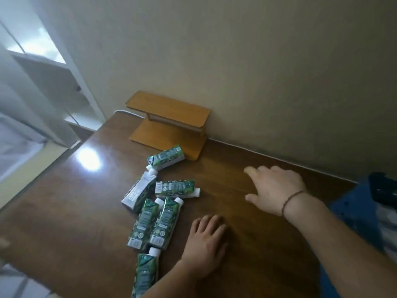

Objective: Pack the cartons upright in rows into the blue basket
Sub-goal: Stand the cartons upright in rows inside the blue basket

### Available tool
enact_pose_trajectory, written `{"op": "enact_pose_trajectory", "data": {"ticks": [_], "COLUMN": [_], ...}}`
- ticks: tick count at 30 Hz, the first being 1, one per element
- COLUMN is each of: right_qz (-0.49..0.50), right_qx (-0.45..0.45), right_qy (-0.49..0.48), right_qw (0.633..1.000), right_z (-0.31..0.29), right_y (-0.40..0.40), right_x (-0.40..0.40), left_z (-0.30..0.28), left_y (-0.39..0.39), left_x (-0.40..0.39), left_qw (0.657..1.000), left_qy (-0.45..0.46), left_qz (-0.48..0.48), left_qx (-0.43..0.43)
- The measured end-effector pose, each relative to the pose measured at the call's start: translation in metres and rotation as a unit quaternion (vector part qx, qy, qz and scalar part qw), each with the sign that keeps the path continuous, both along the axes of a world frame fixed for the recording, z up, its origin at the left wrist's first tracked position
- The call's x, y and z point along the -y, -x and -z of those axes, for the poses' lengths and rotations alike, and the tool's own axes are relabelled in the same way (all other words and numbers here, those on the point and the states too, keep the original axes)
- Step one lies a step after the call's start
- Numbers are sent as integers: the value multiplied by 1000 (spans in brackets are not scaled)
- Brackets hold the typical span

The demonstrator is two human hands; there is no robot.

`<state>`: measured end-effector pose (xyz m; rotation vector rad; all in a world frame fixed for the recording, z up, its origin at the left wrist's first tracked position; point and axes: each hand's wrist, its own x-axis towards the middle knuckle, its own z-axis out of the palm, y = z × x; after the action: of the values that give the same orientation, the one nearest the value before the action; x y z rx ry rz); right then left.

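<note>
Several green and white cartons with white caps lie on their sides in a loose cluster on the brown table [71,211]. The farthest carton [165,157] lies by a wooden stand, one carton [175,187] lies crosswise mid-cluster, two cartons [154,224] lie side by side, and the nearest carton [146,274] is partly behind my left forearm. My left hand [205,244] rests flat on the table just right of the cartons, holding nothing. My right hand [277,188] hovers open farther right, fingers spread toward the cluster. The blue basket [356,211] shows at the right edge, partly cut off.
A small two-tier wooden stand [169,123] sits against the beige wall at the back of the table. A dark object [384,188] sits on the basket's far side. A window and white frame are at the left, beyond the table's left edge.
</note>
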<state>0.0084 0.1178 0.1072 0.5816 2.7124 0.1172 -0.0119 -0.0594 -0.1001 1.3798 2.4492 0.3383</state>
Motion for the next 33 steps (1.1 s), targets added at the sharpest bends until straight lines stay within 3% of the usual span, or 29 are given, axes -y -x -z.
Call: {"op": "enact_pose_trajectory", "data": {"ticks": [2, 4, 8, 14, 18, 22, 25, 28, 30, 33], "right_qz": [-8, -4, -27, -58, -6, 38, 13, 8, 30, 80], "right_qx": [37, 36, -13, -128, -316, -441, -451, -475, -524, -603], "right_qy": [145, 232, 257, 249, 383, 365, 320, 259, 259, 265], "right_qw": [989, 972, 966, 958, 868, 819, 833, 841, 811, 748], "right_z": [37, 79, 146, 173, 157, 124, 88, 45, 18, -16], "right_y": [42, 73, 104, 108, 81, 45, 15, -30, -70, -140], "right_x": [20, 35, 50, 44, 31, 19, -12, -46, -65, -87], "left_z": [7, 7, 10, 21, 9, -13, -25, -45, -70, -113], "left_y": [2, 12, 31, 36, 38, 42, 40, 22, 0, -44], "left_x": [-4, -5, 3, 7, -3, -35, -64, -98, -126, -169], "left_qw": [1000, 1000, 999, 990, 963, 913, 919, 874, 844, 825], "left_qy": [-14, -14, -44, -138, -211, -272, -248, -293, -332, -357], "left_qz": [12, 10, -1, -28, -130, -222, -192, -219, -198, -110], "left_qx": [-18, -25, 0, 31, 109, 207, 239, 319, 372, 424]}}
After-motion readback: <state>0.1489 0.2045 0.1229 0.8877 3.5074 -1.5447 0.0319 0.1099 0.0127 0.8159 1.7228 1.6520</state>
